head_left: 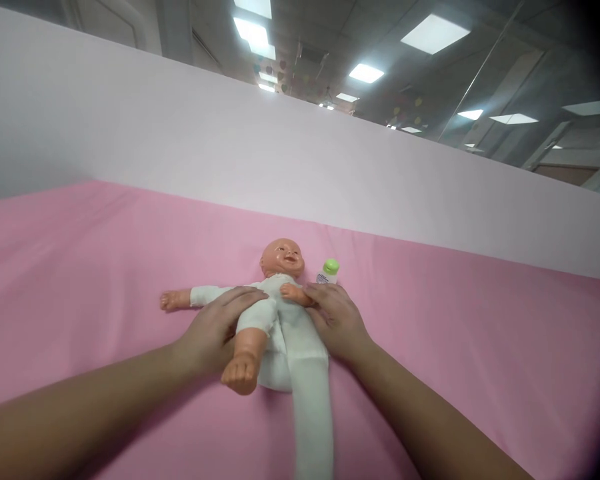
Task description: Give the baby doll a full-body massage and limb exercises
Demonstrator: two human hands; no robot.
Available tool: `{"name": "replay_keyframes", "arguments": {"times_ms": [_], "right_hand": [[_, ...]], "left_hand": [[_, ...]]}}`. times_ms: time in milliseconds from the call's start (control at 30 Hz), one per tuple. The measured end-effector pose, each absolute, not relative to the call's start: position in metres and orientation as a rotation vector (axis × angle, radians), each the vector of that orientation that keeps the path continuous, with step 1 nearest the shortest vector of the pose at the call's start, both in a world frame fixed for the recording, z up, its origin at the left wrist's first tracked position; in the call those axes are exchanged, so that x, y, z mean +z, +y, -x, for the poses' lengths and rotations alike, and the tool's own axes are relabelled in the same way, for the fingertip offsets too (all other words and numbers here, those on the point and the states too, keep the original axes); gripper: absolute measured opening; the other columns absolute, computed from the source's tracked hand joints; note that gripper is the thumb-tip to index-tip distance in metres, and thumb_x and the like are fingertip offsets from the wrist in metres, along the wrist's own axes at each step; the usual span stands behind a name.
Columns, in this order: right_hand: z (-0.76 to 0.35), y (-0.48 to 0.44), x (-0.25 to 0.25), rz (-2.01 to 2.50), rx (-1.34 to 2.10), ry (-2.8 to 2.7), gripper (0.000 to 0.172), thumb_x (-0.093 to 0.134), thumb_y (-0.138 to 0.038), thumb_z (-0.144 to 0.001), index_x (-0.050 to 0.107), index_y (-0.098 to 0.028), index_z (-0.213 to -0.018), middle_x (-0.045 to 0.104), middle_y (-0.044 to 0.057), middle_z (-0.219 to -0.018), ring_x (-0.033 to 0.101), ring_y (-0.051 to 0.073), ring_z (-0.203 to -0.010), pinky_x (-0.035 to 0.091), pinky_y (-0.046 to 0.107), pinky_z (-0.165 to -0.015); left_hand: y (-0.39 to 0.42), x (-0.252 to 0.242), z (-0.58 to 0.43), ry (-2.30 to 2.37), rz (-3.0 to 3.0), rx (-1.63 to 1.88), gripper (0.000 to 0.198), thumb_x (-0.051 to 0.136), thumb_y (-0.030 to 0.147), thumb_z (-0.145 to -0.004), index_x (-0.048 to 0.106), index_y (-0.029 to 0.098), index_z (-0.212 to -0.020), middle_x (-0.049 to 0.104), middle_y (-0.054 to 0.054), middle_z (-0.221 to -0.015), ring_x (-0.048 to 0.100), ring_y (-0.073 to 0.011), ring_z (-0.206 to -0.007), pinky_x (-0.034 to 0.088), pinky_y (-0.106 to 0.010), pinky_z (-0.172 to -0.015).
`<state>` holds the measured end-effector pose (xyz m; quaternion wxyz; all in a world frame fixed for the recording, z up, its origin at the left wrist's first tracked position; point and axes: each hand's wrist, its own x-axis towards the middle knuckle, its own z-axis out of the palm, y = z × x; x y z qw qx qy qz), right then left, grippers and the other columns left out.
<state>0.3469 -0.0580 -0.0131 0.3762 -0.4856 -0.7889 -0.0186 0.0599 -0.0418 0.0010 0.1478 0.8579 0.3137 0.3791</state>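
A baby doll [280, 303] with a hard plastic head and a white cloth body lies on its back, head pointing away from me. My left hand [217, 327] curls around the doll's bent leg, its fingers over the thigh and the bare plastic foot hanging towards me. At the doll's other side, my right hand [337, 320] grips its forearm near the plastic hand, which rests over the chest. The white cloth leg on that side stretches out flat towards me. The doll's other arm reaches out to the left, untouched.
A small white bottle with a green cap [329, 270] stands just beyond my right hand, partly hidden by it. Pink sheeting [455, 347] covers the surface under the doll. Behind it rises a low white wall [280, 153] with glass above.
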Motion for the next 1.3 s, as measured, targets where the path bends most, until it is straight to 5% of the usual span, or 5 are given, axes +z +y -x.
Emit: {"name": "replay_keyframes", "arguments": {"times_ms": [300,533,800,1100,1300], "right_hand": [[-0.407,-0.037,-0.013,1.531,0.375,-1.221,0.067,0.062,-0.047,-0.092,0.039,-0.025,-0.150,0.068,0.011,-0.134,0.070,0.025,-0.109,0.058,0.038,-0.089],[-0.450,-0.025,-0.023,1.792,0.578,-1.146,0.046,0.075,-0.041,-0.074,0.062,-0.020,-0.113,0.076,0.012,-0.118,0.074,0.029,-0.098,0.059,0.039,-0.081],[-0.424,-0.037,-0.009,1.736,0.390,-1.196,0.064,0.078,-0.053,-0.077,0.053,-0.023,-0.128,0.076,0.007,-0.098,0.071,0.024,-0.082,0.056,0.035,-0.075],[-0.363,-0.054,-0.009,1.390,0.229,-1.660,0.026,0.072,-0.042,-0.089,0.075,-0.030,-0.113,0.074,0.005,-0.120,0.066,0.027,-0.116,0.052,0.046,-0.103],[-0.356,-0.057,-0.009,1.427,0.329,-1.706,0.034,0.075,-0.043,-0.085,0.070,-0.029,-0.116,0.073,0.005,-0.119,0.068,0.028,-0.110,0.054,0.046,-0.097]], "left_hand": [[-0.077,0.009,-0.051,0.263,-2.696,1.161,0.061,0.063,0.018,-0.092,0.050,0.032,-0.150,0.054,-0.009,-0.154,0.056,-0.0277,-0.137,0.051,-0.043,-0.114],[-0.090,0.020,-0.055,-0.005,-2.766,0.967,0.068,0.062,0.019,-0.088,0.043,0.031,-0.153,0.068,-0.010,-0.138,0.064,-0.0278,-0.128,0.050,-0.044,-0.114],[-0.070,0.004,-0.054,0.615,-2.580,1.121,0.059,0.054,0.011,-0.092,0.056,0.038,-0.145,0.062,-0.005,-0.143,0.063,-0.0253,-0.127,0.057,-0.039,-0.104],[-0.054,0.011,-0.064,1.041,-2.097,0.955,0.044,0.060,0.017,-0.088,0.074,0.036,-0.125,0.064,-0.003,-0.134,0.068,-0.0266,-0.114,0.063,-0.037,-0.089],[-0.052,0.007,-0.063,0.998,-2.187,1.007,0.039,0.061,0.022,-0.091,0.073,0.035,-0.126,0.065,-0.004,-0.136,0.065,-0.0283,-0.120,0.062,-0.040,-0.093]]}}
